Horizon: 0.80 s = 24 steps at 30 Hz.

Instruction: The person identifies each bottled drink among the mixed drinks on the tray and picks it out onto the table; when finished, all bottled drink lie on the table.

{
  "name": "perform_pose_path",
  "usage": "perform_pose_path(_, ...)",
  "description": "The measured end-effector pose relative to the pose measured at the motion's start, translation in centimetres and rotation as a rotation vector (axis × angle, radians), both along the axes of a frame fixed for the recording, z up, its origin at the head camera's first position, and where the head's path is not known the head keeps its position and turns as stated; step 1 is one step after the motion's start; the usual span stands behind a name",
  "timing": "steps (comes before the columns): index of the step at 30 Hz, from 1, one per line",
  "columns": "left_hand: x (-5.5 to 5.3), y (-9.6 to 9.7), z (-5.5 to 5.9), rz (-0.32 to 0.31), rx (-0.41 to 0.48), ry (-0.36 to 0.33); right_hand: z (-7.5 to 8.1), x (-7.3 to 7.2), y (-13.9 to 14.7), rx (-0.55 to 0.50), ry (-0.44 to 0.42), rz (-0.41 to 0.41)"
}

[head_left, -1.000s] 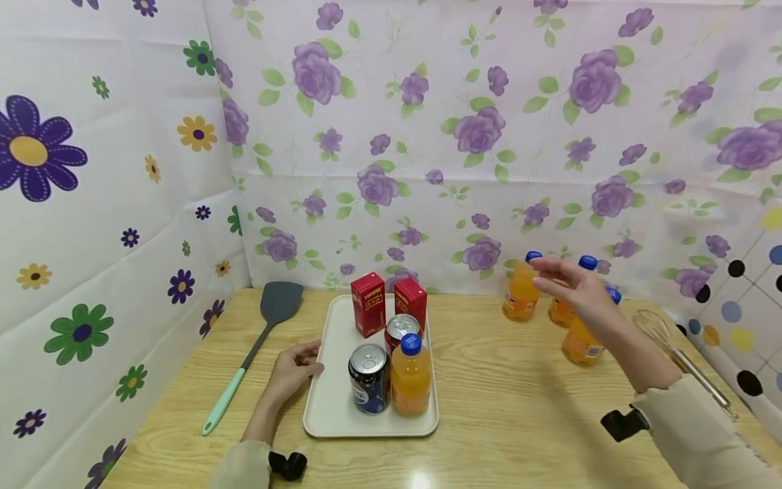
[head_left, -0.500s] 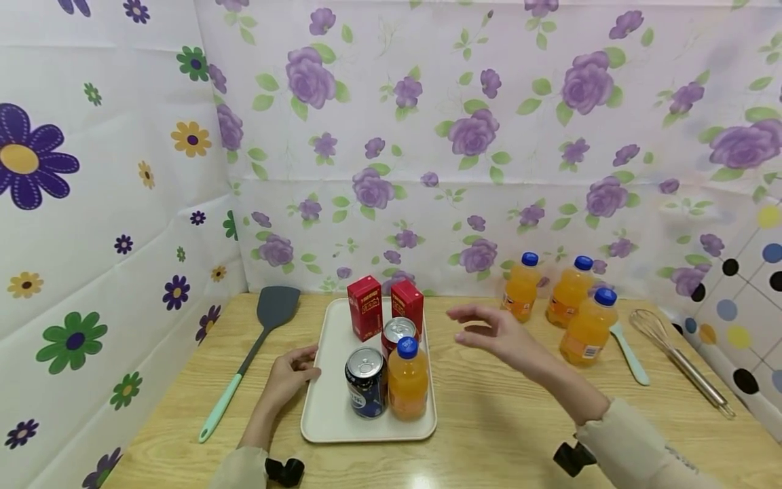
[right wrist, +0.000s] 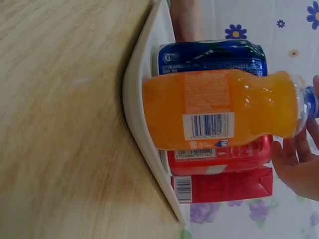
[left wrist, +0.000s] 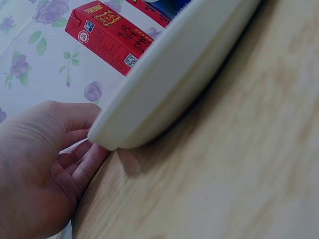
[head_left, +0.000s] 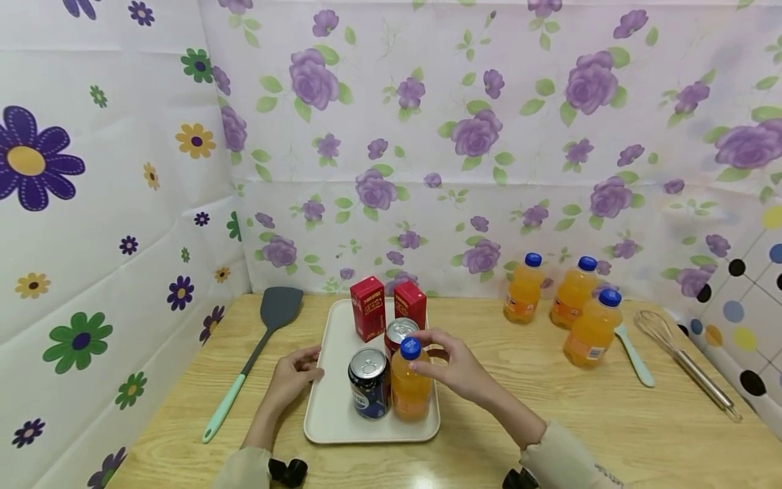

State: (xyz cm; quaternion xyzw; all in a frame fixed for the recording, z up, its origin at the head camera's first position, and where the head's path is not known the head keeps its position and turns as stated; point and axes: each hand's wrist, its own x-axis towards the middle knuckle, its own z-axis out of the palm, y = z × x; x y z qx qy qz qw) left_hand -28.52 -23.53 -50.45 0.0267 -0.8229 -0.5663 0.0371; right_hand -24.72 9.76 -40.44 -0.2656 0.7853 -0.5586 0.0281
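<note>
My left hand (head_left: 294,373) grips the left rim of the cream tray (head_left: 332,414); in the left wrist view, fingers (left wrist: 87,167) reach under that rim. My right hand (head_left: 455,367) has its thumb and fingers round the neck, just below the blue cap, of an orange drink bottle (head_left: 411,394). Upright at the tray's front right, the bottle has a dark blue drink can (head_left: 369,390) on its left. Behind it stands a red can (head_left: 401,331), partly hidden. Two red drink cartons (head_left: 368,309) stand at the tray's back.
Several more orange drink bottles (head_left: 591,333) stand at the back right. A light green handle (head_left: 635,356) shows behind them, with a whisk (head_left: 687,363) farther right. Left of the tray lies a spatula (head_left: 256,353). Flowered cloth (head_left: 476,204) hangs along the table's back.
My right hand has moved left from over the bottles at the back right to the bottle on the tray, and now holds its neck. The left hand stays at the tray's rim.
</note>
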Motion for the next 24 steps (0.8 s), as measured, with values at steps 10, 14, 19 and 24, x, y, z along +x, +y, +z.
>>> perform_pose_path(10,-0.02,-0.11,-0.01,0.002,0.002,0.017,0.22,-0.15,-0.99,-0.006,0.009,-0.024)
perform_pose_path(14,-0.01,-0.13,-0.02,0.002,-0.001,0.009,0.34,-0.04,-1.01,0.006,0.007,-0.032)
perform_pose_path(19,0.02,-0.08,0.04,-0.001,0.007,0.008,0.28,-0.09,-1.02,0.005,0.004,-0.035)
perform_pose_path(24,0.0,0.04,0.06,-0.002,0.013,0.004,0.31,-0.07,-0.95,0.011,0.012,-0.039)
